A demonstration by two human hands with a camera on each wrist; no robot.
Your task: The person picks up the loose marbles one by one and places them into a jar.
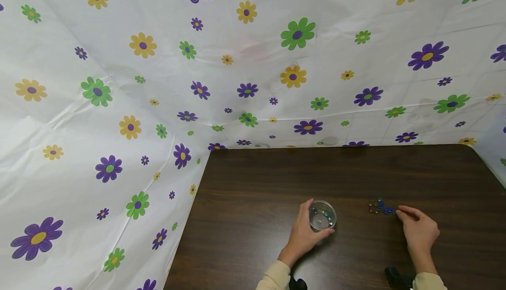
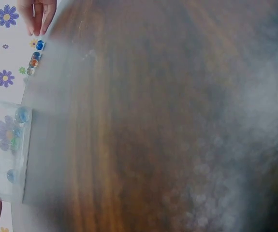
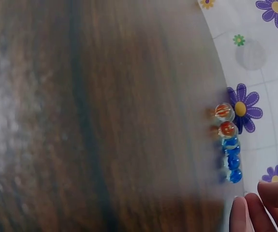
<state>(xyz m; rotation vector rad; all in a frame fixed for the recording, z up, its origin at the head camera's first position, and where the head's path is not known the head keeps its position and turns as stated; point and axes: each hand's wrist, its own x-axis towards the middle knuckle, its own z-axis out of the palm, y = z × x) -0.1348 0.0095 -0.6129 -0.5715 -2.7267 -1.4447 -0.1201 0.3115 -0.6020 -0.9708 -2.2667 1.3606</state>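
A small clear round container [image 1: 322, 226] stands on the dark wooden table, with several glass marbles [image 1: 326, 215] inside. My left hand [image 1: 303, 233] holds it from the left, fingers along the far side and thumb at the near edge. Further right, a loose cluster of blue, amber and greenish marbles [image 1: 381, 204] lies on the tabletop. Just right of that cluster is my right hand [image 1: 421, 233], its bent fingertips close to the nearest blue marbles. In the right wrist view, its fingers [image 3: 240, 215] stand apart from the blue marble [image 3: 235, 176], and no marble shows between them.
The brown wooden table [image 1: 253, 184] ends at a straight far edge. A white cloth with flowers [image 1: 221, 74] hangs behind it and along the left side. Dark wrist straps [image 1: 397, 277] show at both sleeves.
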